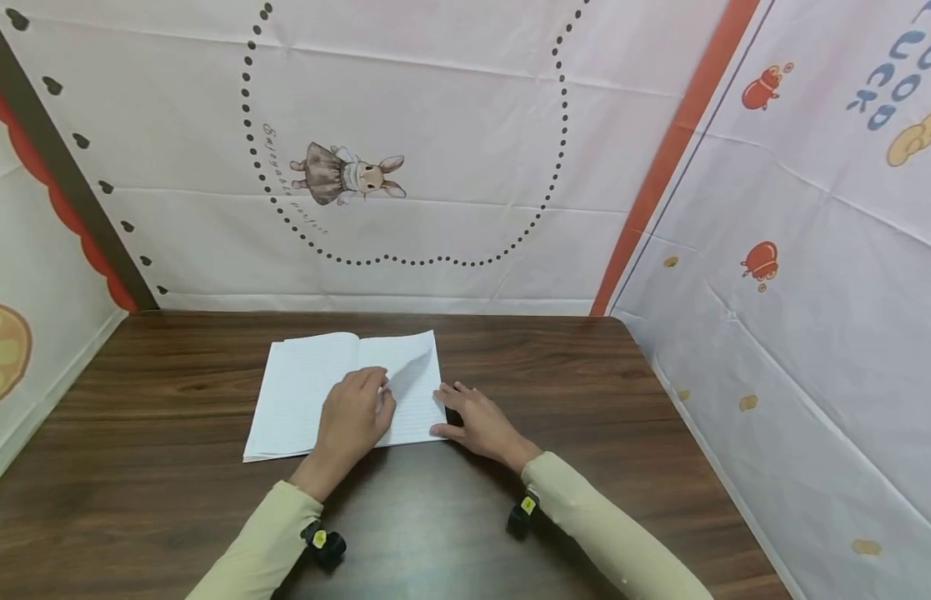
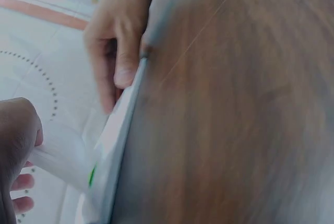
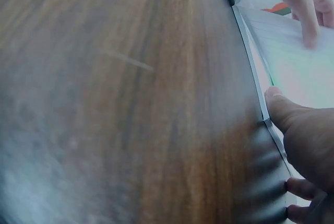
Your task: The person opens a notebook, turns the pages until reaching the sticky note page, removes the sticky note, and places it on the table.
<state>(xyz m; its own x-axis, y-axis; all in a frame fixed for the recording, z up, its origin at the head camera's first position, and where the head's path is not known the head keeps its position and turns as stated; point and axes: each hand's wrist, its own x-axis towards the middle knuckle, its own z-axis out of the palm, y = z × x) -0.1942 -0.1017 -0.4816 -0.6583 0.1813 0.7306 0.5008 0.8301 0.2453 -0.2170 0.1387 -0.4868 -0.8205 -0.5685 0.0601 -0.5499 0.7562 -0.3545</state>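
Observation:
An open notebook (image 1: 303, 396) with ruled white pages lies on the wooden table. My left hand (image 1: 352, 417) is over its middle, pinching a thin page (image 1: 411, 367) that is lifted and curls up from the right half. In the left wrist view that raised page (image 2: 62, 151) runs out from between the thumb and fingers. At the notebook's lower right edge, my right hand (image 1: 476, 421) rests with fingers spread, the thumb (image 3: 274, 93) touching the paper near the corner. The left fingertips are partly hidden behind the hand in the head view.
The brown table (image 1: 555, 375) surrounds the notebook. White printed cloth (image 1: 450, 150) hangs behind the table's far edge, and more cloth (image 1: 810, 333) stands along the right side. Each sleeved wrist wears a small black camera (image 1: 327, 546).

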